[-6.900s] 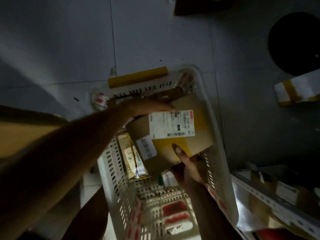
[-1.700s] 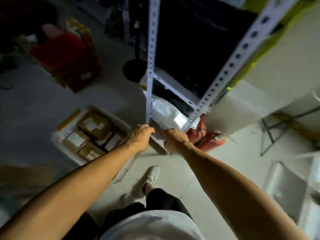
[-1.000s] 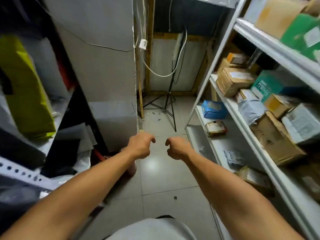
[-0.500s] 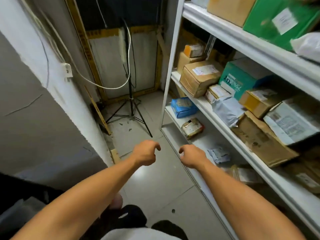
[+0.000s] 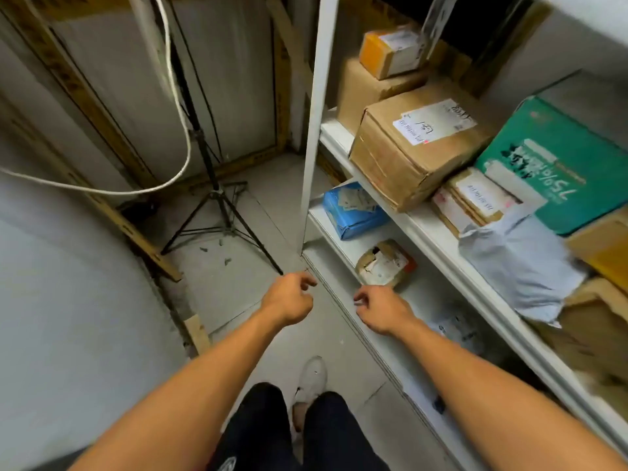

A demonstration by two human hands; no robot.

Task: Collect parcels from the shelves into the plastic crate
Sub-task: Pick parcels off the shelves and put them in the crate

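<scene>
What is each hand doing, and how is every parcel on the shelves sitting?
left hand: empty, fingers loosely curled, over the floor.
right hand: empty, fingers loosely curled, over the lower shelf's edge.
blue parcel: lying on the lower shelf.
torn brown parcel: lying on the lower shelf, wrapping ripped.
big cardboard box: taped shut, on the upper shelf.
orange box: stacked on another box.
grey bag: overhanging the upper shelf's edge.

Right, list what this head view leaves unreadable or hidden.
- Plastic crate: not in the head view.
- Green box: cut by the right edge.
- Label on the torn small parcel: too small and blurred to read.
- Flat packet on the lower shelf: dim, partly behind the right hand.
</scene>
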